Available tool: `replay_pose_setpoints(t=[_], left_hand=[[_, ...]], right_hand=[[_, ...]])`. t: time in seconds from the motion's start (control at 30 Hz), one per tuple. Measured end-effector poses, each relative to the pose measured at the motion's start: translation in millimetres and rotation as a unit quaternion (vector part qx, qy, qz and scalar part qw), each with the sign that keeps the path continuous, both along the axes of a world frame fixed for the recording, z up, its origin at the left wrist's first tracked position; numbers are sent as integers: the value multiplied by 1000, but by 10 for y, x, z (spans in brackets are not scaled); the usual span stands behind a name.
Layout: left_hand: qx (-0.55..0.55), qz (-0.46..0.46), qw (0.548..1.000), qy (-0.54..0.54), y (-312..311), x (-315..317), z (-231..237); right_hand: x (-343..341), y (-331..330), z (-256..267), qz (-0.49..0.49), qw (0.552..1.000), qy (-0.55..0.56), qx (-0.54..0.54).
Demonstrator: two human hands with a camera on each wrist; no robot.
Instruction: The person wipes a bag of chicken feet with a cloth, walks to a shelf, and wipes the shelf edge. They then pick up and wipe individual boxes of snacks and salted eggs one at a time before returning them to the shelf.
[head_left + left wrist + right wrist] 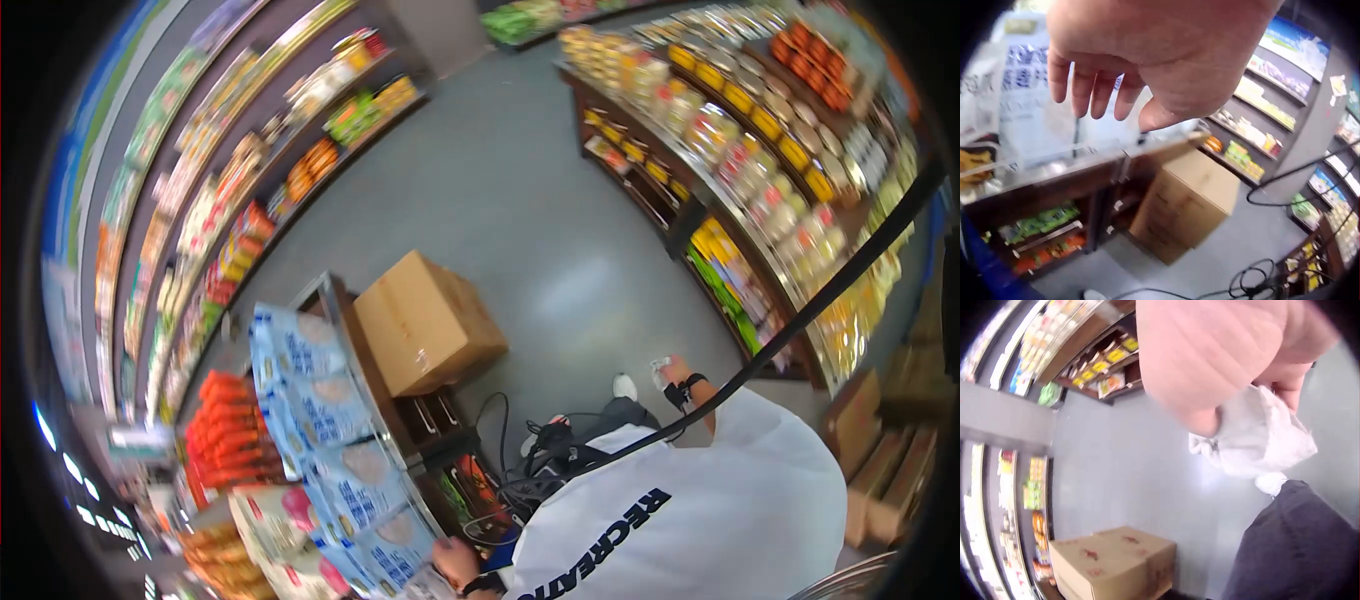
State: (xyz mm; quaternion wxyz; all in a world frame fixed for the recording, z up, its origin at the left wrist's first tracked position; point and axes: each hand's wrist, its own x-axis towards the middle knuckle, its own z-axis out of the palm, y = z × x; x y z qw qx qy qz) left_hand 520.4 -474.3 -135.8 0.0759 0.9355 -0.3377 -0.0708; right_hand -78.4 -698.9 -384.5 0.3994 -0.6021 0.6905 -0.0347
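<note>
A crumpled white cloth (1263, 440) is gripped in my right hand (1222, 356), thumb and fingers curled about it. In the head view this right hand (680, 372) hangs over the floor beside my leg, wearing a black wrist strap. My left hand (457, 563) is at the near edge of a display stand with light blue printed bags (372, 490). Seen from the left wrist, the left hand (1154, 56) has its fingers loosely bent with nothing held, and they overlap the blue bags (1035, 106) behind.
A cardboard box (425, 325) stands against the display stand (375, 390). Black cables (490, 410) hang near my body. Stocked shelves (250, 130) line the left, and a tiered stand of jars (740, 160) is on the right. Grey floor (500, 180) runs between them.
</note>
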Motion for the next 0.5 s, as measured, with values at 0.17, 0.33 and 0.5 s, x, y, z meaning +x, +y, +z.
replay_pose_setpoints(t=[0.17, 0.33, 0.5], left_hand=[[23, -259, 949, 176, -1030, -724, -501], [142, -476, 866, 63, -1634, -365, -1555], [184, -671, 719, 1, -2630, -588, -1534]], right_hand=[[-828, 959, -88, -349, 914, -147, 143], [-947, 1630, 10, -623, 777, -40, 76], [-847, 1847, 138, -607, 790, 22, 82]])
